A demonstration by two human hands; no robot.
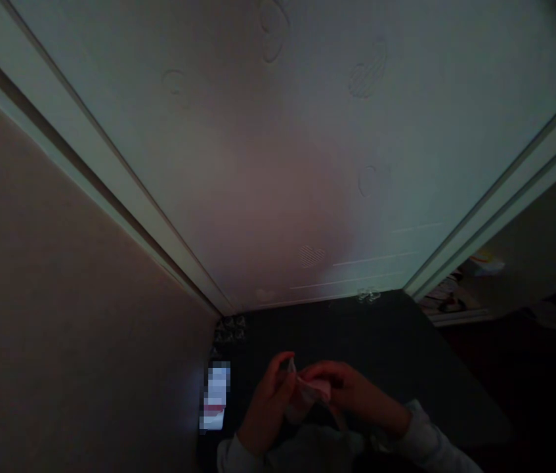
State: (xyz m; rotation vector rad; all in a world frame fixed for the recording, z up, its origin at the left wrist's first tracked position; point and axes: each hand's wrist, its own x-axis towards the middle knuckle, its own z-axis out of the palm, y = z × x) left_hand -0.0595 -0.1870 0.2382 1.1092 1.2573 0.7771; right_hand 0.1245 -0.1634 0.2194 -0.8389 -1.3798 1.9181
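Note:
In dim light, low in the head view, both of my hands grip a thin, soft, pale pink piece of material [316,387]; whether it is cloth or a small bag I cannot tell. My left hand [270,402] pinches a raised edge of it between thumb and fingers. From the other side, my right hand [356,394] has its fingers curled over the piece's right part. Its lower part hangs between my hands, above my lap. Light sleeves cover both wrists.
A dark tabletop [317,335] lies under my hands, against a pale panel with embossed hearts [278,171]. A lit phone [215,397] rests at left by the wall [85,295]. Small clear objects stand in the left corner [230,328] and at the back edge [369,295].

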